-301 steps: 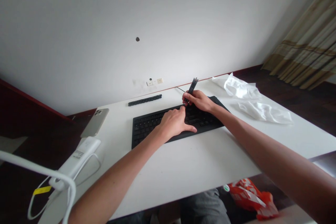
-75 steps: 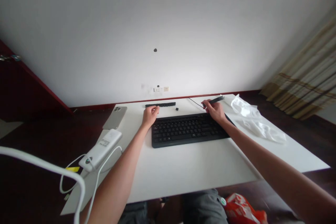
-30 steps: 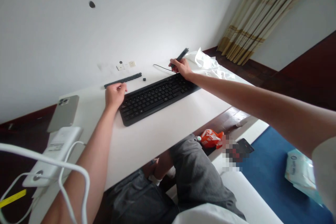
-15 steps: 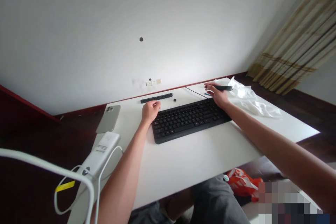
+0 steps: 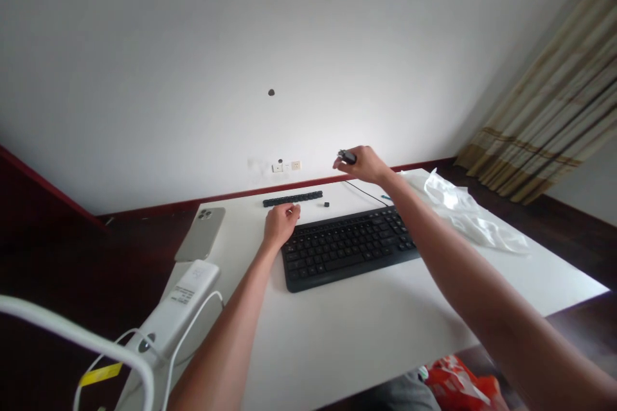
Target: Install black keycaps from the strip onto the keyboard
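Observation:
A black keyboard [image 5: 351, 248] lies on the white table, its cable running off behind it. My left hand [image 5: 281, 225] rests at its upper left corner, fingers bent and thumb against them; anything between them is too small to make out. Raised above the far edge of the table, my right hand [image 5: 365, 164] is closed around a short, dark, stick-like tool [image 5: 348, 157], whose exact kind I cannot tell. Just beyond my left hand lies a row of black keycaps [image 5: 292, 199]. One loose black keycap [image 5: 326, 204] sits to the right of that row.
On the left edge are a phone [image 5: 202, 234] and a white power strip [image 5: 180, 305] with white cables. Crumpled clear plastic [image 5: 475, 215] lies at the right. A small blue item [image 5: 386, 197] is behind the keyboard. Below the table's front edge is a red bag [image 5: 457, 382].
My right hand has lifted and moved left with the dark tool, which now points away from me. My left hand stays at the keyboard's corner. The view has tilted up slightly.

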### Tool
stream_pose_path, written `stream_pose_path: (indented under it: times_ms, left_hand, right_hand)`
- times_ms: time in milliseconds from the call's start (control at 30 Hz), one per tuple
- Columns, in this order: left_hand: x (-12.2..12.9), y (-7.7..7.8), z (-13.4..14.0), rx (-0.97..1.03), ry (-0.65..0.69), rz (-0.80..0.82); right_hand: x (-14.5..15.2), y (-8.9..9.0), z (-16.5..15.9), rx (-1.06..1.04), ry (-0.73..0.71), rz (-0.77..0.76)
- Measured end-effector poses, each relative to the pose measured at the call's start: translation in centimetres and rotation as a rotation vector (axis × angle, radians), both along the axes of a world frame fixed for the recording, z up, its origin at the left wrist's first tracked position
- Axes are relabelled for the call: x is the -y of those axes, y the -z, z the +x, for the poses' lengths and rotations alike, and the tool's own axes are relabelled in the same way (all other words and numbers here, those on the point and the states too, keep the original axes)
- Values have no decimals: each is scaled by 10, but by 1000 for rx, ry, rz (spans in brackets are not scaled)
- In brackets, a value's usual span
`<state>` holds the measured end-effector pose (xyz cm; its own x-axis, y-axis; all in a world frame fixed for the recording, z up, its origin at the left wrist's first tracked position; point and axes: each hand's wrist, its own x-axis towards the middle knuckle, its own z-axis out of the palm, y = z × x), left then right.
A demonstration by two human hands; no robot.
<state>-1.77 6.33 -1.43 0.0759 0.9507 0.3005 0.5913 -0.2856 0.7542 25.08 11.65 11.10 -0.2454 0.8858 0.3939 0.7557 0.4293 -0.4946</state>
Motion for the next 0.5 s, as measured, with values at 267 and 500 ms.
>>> stream_pose_path:
  times_ms: [267,500]
  left_hand:
    - [0,1,1,11,-11,-24]
    - [-1,2,3,-25,-57,-42]
  right_hand:
    - [-15,17,-36,467,-107,-180]
    - [-22,33,-32,623,-71,-393]
